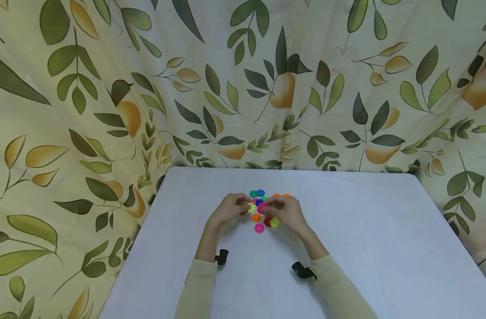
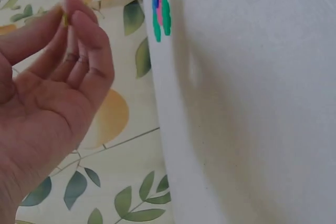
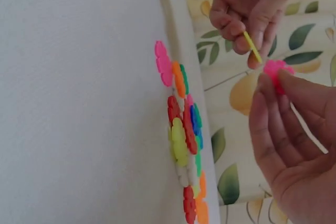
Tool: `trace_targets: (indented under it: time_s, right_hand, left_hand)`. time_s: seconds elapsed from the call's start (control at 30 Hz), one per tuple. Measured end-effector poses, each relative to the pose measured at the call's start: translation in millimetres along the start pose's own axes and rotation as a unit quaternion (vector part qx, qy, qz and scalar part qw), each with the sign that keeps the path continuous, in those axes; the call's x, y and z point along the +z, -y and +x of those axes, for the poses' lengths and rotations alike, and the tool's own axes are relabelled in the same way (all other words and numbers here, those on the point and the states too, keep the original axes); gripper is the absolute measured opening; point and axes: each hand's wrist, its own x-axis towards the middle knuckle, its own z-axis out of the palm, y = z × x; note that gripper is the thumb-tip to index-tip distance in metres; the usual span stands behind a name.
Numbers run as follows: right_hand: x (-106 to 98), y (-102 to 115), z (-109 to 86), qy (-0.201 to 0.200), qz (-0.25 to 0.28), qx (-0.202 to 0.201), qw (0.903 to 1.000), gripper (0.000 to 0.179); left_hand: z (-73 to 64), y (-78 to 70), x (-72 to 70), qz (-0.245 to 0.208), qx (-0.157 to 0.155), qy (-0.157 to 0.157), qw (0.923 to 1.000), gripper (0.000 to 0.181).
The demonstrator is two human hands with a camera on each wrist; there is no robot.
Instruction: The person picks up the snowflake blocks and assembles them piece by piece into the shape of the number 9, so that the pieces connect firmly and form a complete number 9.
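Between thumb and fingertips my left hand [image 1: 230, 209] pinches a yellow snowflake disc [image 3: 252, 47], a flat notched plastic piece seen edge-on in the right wrist view. My right hand [image 1: 288, 213] pinches a pink snowflake disc [image 3: 276, 73] by its edge. Both hands are raised over the table, and the two discs face each other with a small gap in the right wrist view. Below them lies a loose group of discs, among them an orange disc [image 1: 256, 217], a pink disc [image 1: 259, 228] and a yellow-green disc [image 1: 274, 222]. The right hand hides part of the group in the head view.
The white table [image 1: 378, 230] reaches out on both sides of the hands. Behind it hangs a leaf-patterned curtain [image 1: 275, 128]. Two orange discs [image 1: 287, 195] lie just beyond the right hand. Each wrist wears a small black camera, such as the right one [image 1: 303, 270].
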Motion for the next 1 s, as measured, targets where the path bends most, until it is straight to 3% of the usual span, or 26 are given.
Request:
trace_targets:
  time_s: [0.17,0.43,0.83,1.0]
  right_hand:
    - [-2,4,-0.8,-0.015,0.063,-0.018,0.9978,0.013]
    - [-4,10,-1.8,-0.026,0.085,-0.021,0.9958,0.017]
    - [-6,22,-1.6,-0.024,0.095,-0.007,0.9951,0.014]
    - [-5,21,-1.9,-0.036,0.093,-0.010,0.9950,0.014]
  left_hand:
    - [-1.4,-4.0,-2.4,-0.080,0.004,0.018,0.9966,0.018]
    - [-2.9,-12.7,-3.8,-0.166,-0.012,0.025,0.9857,0.022]
    - [-4.2,-19.7,0.6,-0.216,-0.022,0.030,0.9757,0.022]
    - [-2.8,-21.7,4.0,-0.259,-0.031,0.028,0.9651,0.018]
